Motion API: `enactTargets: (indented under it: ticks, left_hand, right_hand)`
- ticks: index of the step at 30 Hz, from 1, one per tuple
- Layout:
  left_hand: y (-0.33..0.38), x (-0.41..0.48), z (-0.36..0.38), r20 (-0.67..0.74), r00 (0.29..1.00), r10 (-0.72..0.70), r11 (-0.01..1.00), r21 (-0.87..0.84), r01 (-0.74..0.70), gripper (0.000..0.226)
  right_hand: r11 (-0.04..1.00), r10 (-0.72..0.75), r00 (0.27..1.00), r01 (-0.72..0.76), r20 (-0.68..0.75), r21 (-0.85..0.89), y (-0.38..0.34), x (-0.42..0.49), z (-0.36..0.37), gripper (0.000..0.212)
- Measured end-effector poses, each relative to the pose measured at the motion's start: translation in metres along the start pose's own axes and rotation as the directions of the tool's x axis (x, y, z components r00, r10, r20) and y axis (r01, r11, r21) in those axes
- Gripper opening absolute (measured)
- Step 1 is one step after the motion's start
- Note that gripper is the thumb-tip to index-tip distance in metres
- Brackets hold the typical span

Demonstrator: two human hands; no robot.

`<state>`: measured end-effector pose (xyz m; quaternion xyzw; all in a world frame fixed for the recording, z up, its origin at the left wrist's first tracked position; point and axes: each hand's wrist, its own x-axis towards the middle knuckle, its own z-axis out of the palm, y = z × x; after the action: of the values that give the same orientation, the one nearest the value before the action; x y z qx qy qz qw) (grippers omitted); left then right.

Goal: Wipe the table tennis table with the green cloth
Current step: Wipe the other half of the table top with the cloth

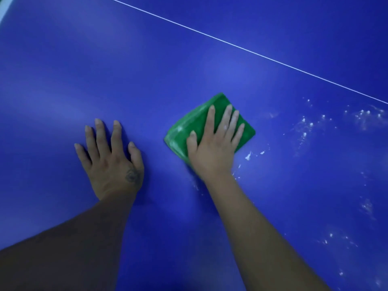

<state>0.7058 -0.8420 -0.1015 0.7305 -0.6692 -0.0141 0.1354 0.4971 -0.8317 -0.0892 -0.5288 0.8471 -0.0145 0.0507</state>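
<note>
- Right hand (212,143): fingers spread, palm pressed flat on the folded green cloth (195,124), apparently to load its whole face against the blue table tennis table (147,70).
- Left hand (111,160): fingers splayed on bare tabletop beside the cloth, probably a brace.
- White powdery residue (304,127): unwiped, lying right of the cloth, below the white line (241,48).

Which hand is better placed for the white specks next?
Right: the right hand presses the green cloth flat, white specks to its right; the left hand lies bare on the table.
</note>
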Motion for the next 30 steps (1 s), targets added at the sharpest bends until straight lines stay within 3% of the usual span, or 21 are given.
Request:
enactTargets:
  ticks: [4,7,14,21,26,30]
  left_hand:
    - [0.0,-0.002,0.0,-0.013,1.0,0.007,1.0,-0.003,-0.007,0.062]
    - [0.0,-0.003,0.0,-0.007,1.0,0.018,1.0,-0.001,-0.018,0.062]
    - [0.004,-0.011,-0.011,0.049,0.999,-0.02,1.0,-0.024,0.021,0.06]
    - [0.015,-0.133,-0.039,0.154,0.981,-0.118,0.993,0.012,0.117,0.068]
    - [0.015,-0.141,-0.035,0.157,0.976,-0.149,0.989,0.035,0.145,0.069]
    - [0.015,-0.143,-0.031,0.121,0.983,-0.139,0.99,0.005,0.139,0.067]
  right_hand:
    - [0.997,-0.071,0.997,0.07,0.021,0.043,0.03,0.08,-0.01,0.085]
    - [0.997,-0.043,0.998,0.04,0.046,0.067,0.079,0.116,-0.021,0.091]
    - [0.979,0.185,0.983,-0.185,0.01,0.08,0.145,0.048,-0.024,0.096]
    - [0.955,0.269,0.961,-0.274,0.06,0.11,0.148,-0.007,-0.024,0.091]
    - [0.94,0.316,0.947,-0.32,0.046,0.115,0.132,0.013,-0.014,0.091]
    - [0.965,0.224,0.972,-0.231,0.068,0.121,0.094,0.03,-0.011,0.085]
